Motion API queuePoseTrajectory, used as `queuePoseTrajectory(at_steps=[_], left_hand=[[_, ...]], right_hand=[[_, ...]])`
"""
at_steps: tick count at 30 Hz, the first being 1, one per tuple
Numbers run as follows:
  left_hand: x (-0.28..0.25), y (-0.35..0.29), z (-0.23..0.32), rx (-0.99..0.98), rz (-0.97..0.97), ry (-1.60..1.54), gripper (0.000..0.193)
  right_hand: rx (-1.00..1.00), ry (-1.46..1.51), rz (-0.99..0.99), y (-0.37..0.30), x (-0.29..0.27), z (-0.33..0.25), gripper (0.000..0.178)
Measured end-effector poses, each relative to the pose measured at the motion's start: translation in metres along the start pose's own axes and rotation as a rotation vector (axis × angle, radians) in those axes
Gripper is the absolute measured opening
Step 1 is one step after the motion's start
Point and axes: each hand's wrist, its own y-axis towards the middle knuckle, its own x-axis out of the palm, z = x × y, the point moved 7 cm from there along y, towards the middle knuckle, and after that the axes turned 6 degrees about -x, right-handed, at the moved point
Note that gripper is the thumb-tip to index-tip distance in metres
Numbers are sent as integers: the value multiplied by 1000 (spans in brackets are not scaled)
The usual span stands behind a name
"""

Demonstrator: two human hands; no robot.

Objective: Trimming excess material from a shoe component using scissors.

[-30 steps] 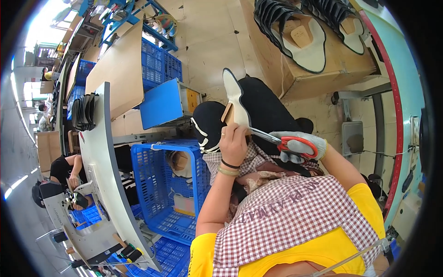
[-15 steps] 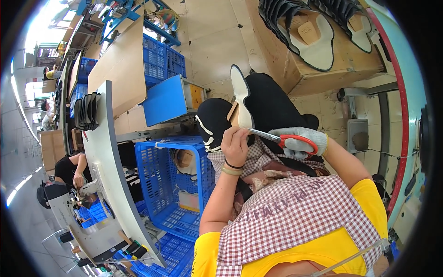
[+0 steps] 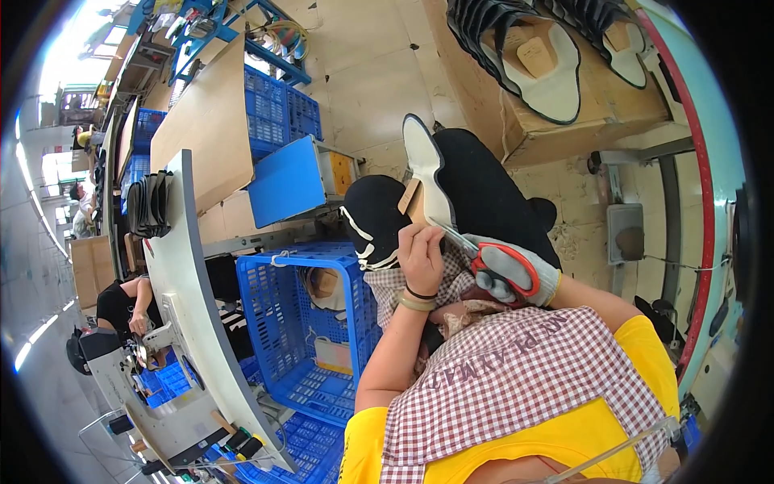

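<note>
A shoe upper (image 3: 422, 165), cream inside with a thin dark edge, lies upright against my black-clad legs. Its lower end is pinched in the fingers of my left hand (image 3: 421, 256), which is bare and wears bracelets at the wrist. A tan tab (image 3: 409, 196) shows on the upper's left side. My right hand (image 3: 506, 274), in a grey glove, grips scissors (image 3: 533, 274) by their red handles. Their blades point up and left, at the upper's edge just beside my left fingers. Whether the blades are cutting material cannot be made out.
Nested dark uppers (image 3: 556, 81) rest on a cardboard box (image 3: 556, 145) ahead to the right. At my left stands a blue crate (image 3: 302, 395) holding a few pieces. Beyond it, a co-worker (image 3: 121, 310) works at a sewing machine (image 3: 149, 403) on a grey table (image 3: 189, 266).
My right hand and the scissors have moved down and left, and the handles have tilted more steeply. My left hand has shifted slightly right, still pinching the upper.
</note>
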Motion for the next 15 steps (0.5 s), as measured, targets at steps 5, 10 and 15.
queuePoseTrajectory(at_steps=[5, 10, 15], left_hand=[[2, -8, -2, -348, 105, -43, 6], [29, -32, -35, -879, -45, -758, 14], [50, -31, -22, -920, -144, -1056, 11]], right_hand=[[-86, 128, 34, 0, 0, 11, 61], [-74, 147, 63, -4, -1, 15, 55], [-122, 200, 138, -4, -11, 22, 52]])
